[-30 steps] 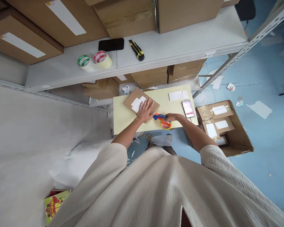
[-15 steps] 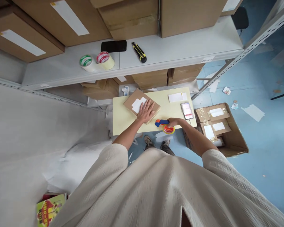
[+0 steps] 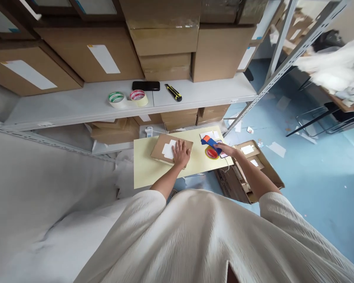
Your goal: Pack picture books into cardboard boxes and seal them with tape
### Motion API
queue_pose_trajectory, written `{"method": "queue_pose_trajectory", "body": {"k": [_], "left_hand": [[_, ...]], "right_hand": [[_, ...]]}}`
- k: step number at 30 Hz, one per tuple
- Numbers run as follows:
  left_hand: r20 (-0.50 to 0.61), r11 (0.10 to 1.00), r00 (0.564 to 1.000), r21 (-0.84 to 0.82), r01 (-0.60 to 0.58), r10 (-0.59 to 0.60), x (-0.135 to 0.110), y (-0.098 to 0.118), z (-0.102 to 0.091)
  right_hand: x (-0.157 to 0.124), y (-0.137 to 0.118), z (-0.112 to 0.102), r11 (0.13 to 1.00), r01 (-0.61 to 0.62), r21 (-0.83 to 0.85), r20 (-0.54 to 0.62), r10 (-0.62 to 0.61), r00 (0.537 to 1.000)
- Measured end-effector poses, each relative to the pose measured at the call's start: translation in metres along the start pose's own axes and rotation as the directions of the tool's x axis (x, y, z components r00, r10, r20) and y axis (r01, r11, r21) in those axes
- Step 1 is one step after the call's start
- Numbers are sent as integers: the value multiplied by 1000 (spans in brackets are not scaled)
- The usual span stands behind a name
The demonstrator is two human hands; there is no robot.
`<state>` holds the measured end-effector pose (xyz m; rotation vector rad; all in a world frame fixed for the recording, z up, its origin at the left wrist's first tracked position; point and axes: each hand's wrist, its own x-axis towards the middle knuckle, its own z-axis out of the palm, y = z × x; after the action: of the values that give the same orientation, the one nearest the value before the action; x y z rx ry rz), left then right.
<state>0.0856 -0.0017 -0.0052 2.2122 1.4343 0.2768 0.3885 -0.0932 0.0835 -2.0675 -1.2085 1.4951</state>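
Note:
My left hand [image 3: 181,152] lies flat, fingers spread, on a flat brown cardboard parcel [image 3: 161,150] with white labels, on a pale yellow table [image 3: 144,171]. My right hand [image 3: 226,149] grips a blue and orange tape dispenser [image 3: 210,146] with a red tape roll, held over the table's right side, away from the parcel. White slips [image 3: 209,135] lie on the table just behind the dispenser.
A grey shelf [image 3: 76,103] behind the table carries two tape rolls [image 3: 128,98], a black phone [image 3: 145,85], a yellow-black utility knife [image 3: 173,92] and stacked cartons. An open carton [image 3: 247,169] with labelled parcels stands on the blue floor at right. White sheeting lies at left.
My right hand has carried the tape dispenser from the table's near edge by the parcel up and to the right. The view has tilted upward. My left hand stays on the parcel.

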Motion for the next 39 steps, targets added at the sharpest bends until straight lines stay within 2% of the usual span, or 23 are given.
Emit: {"method": "queue_pose_trajectory", "body": {"k": [2,5,8,11,13,15,17,21,25,27,30,32,34,37,39], "left_hand": [[-41,995,997,-67,68,-71,-2,5,2],[-6,993,996,-86,84,-85,0,-1,-1],[25,998,1000,-67,17,-15,2,-19,-9],[8,997,999,-59,-52,52,2,-37,-17],[4,996,996,-37,-86,87,1,-44,-20],[-3,994,994,-13,-113,113,0,-47,-22],[-12,993,992,4,-122,122,-1,-48,-22],[-22,996,996,13,-89,90,-2,-45,-20],[-44,999,998,9,-36,36,-4,-39,-15],[-39,1000,999,11,-5,5,-4,-36,-13],[-21,1000,1000,18,24,-23,-5,-31,-11],[-8,999,999,24,32,-32,-5,-29,-11],[0,999,999,26,41,-41,-5,-28,-12],[-3,999,999,27,46,-46,-4,-28,-15],[0,999,999,32,33,-33,-3,-30,-17]], "right_hand": [[-4,-16,-10,999,50,19,-109,-47,993],[-9,-41,-33,994,99,-49,-263,-109,959],[-13,-67,-60,965,111,-237,-395,-200,896],[-7,-89,-89,881,97,-463,-500,-350,792],[3,-101,-109,805,115,-582,-518,-476,710],[17,-111,-129,745,135,-653,-506,-563,654],[33,-121,-149,713,127,-690,-492,-591,640],[68,-138,-186,672,99,-734,-468,-606,642],[104,-147,-212,630,178,-756,-434,-686,584],[121,-147,-220,611,219,-761,-415,-717,561],[140,-145,-228,587,220,-779,-390,-729,563],[148,-144,-230,571,211,-793,-376,-732,569],[149,-144,-229,559,211,-802,-375,-745,551],[140,-143,-210,551,239,-800,-395,-783,481],[128,-141,-182,552,299,-779,-388,-798,461]]}}
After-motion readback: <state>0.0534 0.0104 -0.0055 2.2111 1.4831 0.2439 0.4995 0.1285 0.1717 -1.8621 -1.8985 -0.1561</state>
